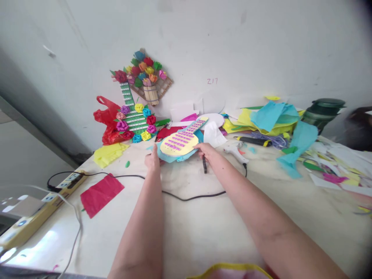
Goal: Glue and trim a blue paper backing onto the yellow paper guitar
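Note:
A yellow paper guitar cut-out (186,149) with rows of purple strips lies over a sheet of blue crepe paper (168,158), its neck slanting up to the right. My left hand (152,159) is at the left edge of the blue paper, thumb up and fingers curled round that edge. At the right edge of the cut-out, the thumb and finger of my right hand (207,150) touch the yellow paper. A black marker (205,166) sticks down out of the same hand.
Behind stand a green guitar with paper roses (135,122) and a red bag (109,124). A glue gun (236,152), cutter (252,141) and green bottle (322,112) are at right. A black cord (186,199) crosses the table; a power strip (43,209) lies left, near red paper (101,195).

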The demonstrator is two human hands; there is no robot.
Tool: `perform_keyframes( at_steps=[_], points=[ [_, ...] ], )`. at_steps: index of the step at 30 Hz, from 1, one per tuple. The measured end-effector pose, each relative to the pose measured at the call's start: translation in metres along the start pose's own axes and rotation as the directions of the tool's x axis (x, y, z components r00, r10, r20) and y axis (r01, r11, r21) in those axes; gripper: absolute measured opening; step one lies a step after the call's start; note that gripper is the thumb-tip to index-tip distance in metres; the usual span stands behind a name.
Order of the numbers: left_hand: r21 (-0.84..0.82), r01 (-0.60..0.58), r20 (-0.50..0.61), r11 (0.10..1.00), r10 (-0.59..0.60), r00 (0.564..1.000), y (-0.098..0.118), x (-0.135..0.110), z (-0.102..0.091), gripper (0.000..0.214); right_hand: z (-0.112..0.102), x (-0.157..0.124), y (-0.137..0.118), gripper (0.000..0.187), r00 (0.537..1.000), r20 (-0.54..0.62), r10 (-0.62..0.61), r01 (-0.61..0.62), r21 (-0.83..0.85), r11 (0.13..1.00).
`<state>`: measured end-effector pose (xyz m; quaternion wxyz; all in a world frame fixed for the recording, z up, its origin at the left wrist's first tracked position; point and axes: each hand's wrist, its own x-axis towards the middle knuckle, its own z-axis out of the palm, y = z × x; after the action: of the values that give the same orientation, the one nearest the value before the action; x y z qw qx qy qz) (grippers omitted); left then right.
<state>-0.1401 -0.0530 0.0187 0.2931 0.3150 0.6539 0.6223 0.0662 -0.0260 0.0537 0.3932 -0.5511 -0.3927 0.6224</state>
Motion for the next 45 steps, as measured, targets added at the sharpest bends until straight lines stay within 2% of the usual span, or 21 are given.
perform_keyframes(
  at_steps=[1, 2, 4, 5, 7, 11, 13, 15, 18, 20, 21, 23, 26, 28, 30, 34, 36, 38, 40, 43, 45],
  points=[
    [-0.048, 0.173, 0.039, 0.984, -0.171, 0.984, 0.002, -0.004, 0.001, 0.052, 0.0, -0.002, -0.001, 0.01, 1.0, 0.0, 0.005, -0.005, 0.0, 1.0],
    [-0.091, 0.267, 0.123, 0.959, -0.256, 0.959, 0.005, -0.007, 0.003, 0.048, 0.0, -0.003, -0.001, 0.01, 1.0, 0.0, 0.009, -0.009, 0.005, 1.0],
    [-0.155, 0.375, 0.281, 0.914, -0.323, 0.904, 0.01, -0.014, 0.007, 0.038, 0.001, -0.005, -0.001, 0.011, 1.0, -0.009, 0.009, -0.009, 0.012, 1.0],
    [-0.177, 0.409, 0.317, 0.895, -0.341, 0.885, 0.013, -0.016, 0.009, 0.035, 0.001, -0.004, -0.001, 0.011, 1.0, -0.014, 0.003, -0.003, 0.011, 1.0],
    [-0.219, 0.428, 0.348, 0.877, -0.34, 0.874, 0.014, -0.018, 0.011, 0.031, 0.0, 0.001, 0.002, 0.011, 0.999, -0.033, -0.025, 0.024, -0.015, 1.0],
    [-0.31, 0.339, 0.293, 0.888, -0.25, 0.923, 0.009, -0.015, 0.014, 0.026, -0.005, 0.016, 0.005, 0.034, 0.97, -0.171, -0.172, 0.141, -0.183, 0.973],
    [-0.348, 0.291, 0.268, 0.891, -0.203, 0.942, 0.006, -0.013, 0.016, 0.026, -0.007, 0.021, 0.002, 0.032, 0.914, -0.264, -0.309, 0.23, -0.291, 0.929],
    [-0.362, 0.267, 0.26, 0.893, -0.178, 0.949, 0.004, -0.013, 0.017, 0.028, -0.008, 0.02, -0.003, 0.024, 0.839, -0.302, -0.452, 0.351, -0.334, 0.875],
    [-0.347, 0.276, 0.287, 0.896, -0.179, 0.941, 0.004, -0.013, 0.017, 0.028, -0.007, 0.013, -0.006, 0.023, 0.705, -0.302, -0.642, 0.559, -0.32, 0.765],
    [-0.337, 0.302, 0.316, 0.892, -0.195, 0.928, 0.003, -0.011, 0.016, 0.026, -0.005, 0.011, 0.0, 0.022, 0.638, -0.279, -0.717, 0.632, -0.342, 0.696],
    [-0.34, 0.315, 0.325, 0.886, -0.203, 0.924, 0.003, -0.01, 0.016, 0.025, -0.005, 0.011, 0.005, 0.02, 0.631, -0.254, -0.733, 0.637, -0.37, 0.677],
    [-0.361, 0.334, 0.333, 0.871, -0.214, 0.918, 0.002, -0.007, 0.015, 0.023, -0.004, 0.015, 0.015, 0.018, 0.663, -0.202, -0.72, 0.603, -0.426, 0.674],
    [-0.409, 0.339, 0.314, 0.847, -0.218, 0.924, 0.001, -0.005, 0.018, 0.024, -0.004, 0.021, 0.026, 0.02, 0.708, -0.198, -0.678, 0.539, -0.469, 0.7],
    [-0.444, 0.328, 0.281, 0.834, -0.218, 0.935, 0.001, -0.005, 0.022, 0.025, -0.004, 0.022, 0.027, 0.025, 0.729, -0.148, -0.668, 0.535, -0.486, 0.691],
    [-0.472, 0.316, 0.245, 0.823, -0.223, 0.944, 0.002, -0.006, 0.026, 0.027, -0.002, 0.018, 0.023, 0.029, 0.727, -0.052, -0.685, 0.563, -0.526, 0.638],
    [-0.457, 0.353, 0.227, 0.817, -0.276, 0.934, 0.004, -0.008, 0.031, 0.03, 0.004, 0.005, 0.018, 0.024, 0.663, 0.222, -0.715, 0.647, -0.651, 0.397],
    [-0.42, 0.394, 0.241, 0.818, -0.318, 0.917, 0.006, -0.008, 0.031, 0.029, 0.01, -0.002, 0.019, 0.023, 0.638, 0.433, -0.637, 0.718, -0.633, 0.29],
    [-0.384, 0.44, 0.261, 0.811, -0.362, 0.895, 0.007, -0.007, 0.03, 0.028, 0.017, -0.008, 0.022, 0.022, 0.621, 0.632, -0.464, 0.774, -0.585, 0.24],
    [-0.367, 0.484, 0.279, 0.795, -0.402, 0.872, 0.009, -0.006, 0.029, 0.028, 0.024, -0.014, 0.025, 0.017, 0.622, 0.674, -0.399, 0.769, -0.621, 0.149],
    [-0.358, 0.523, 0.297, 0.774, -0.436, 0.849, 0.011, -0.006, 0.028, 0.029, 0.03, -0.017, 0.027, 0.019, 0.612, 0.663, -0.43, 0.741, -0.671, 0.021],
    [-0.348, 0.523, 0.307, 0.778, -0.432, 0.848, 0.011, -0.006, 0.027, 0.029, 0.031, -0.017, 0.028, 0.024, 0.596, 0.658, -0.46, 0.731, -0.682, -0.029]
  ],
)
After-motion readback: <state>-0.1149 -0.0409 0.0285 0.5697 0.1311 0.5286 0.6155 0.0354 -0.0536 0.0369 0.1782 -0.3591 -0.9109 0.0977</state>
